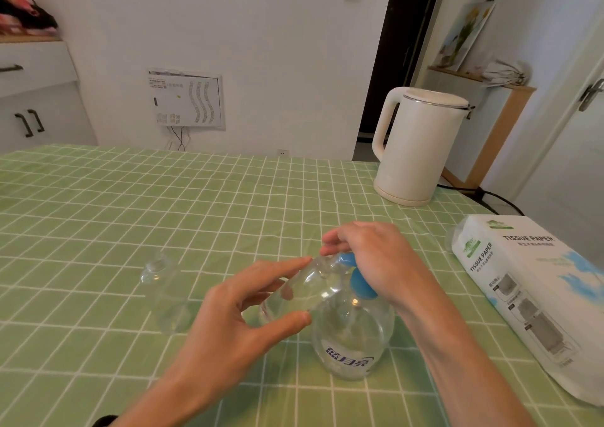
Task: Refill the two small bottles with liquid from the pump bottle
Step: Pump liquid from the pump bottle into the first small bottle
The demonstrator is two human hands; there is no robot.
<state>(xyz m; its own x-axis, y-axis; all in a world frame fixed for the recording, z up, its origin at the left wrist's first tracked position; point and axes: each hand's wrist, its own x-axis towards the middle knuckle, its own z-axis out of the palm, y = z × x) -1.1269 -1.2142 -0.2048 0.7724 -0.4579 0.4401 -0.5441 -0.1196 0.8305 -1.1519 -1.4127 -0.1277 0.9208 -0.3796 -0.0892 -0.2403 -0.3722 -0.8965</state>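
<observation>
As I judge, the task is in its middle part. The left hand (235, 309) holds 1 small bottle (300, 291) in the air, tilted, with its mouth close against the nozzle of the pump bottle (353, 341). This grip has the thumb under the clear body and the fingers over it. The right hand (369, 256) lies on the blue pump head (361, 284) with the fingers curled around it, so this grip holds the head, placed for pressing. The pump bottle stands on the tabletop (98, 214), near the person, and seems to have clear liquid inside. How much liquid is in the small bottle I cannot tell, because everything is transparent. The other bottle (165, 296) stands upright to the left, apart from both hands. The picture does not show if it is full or empty, and I see no cap. So the filling of 1 bottle seems under way, and what is left is probably to finish it, to fill or check the other bottle, and to close both
</observation>
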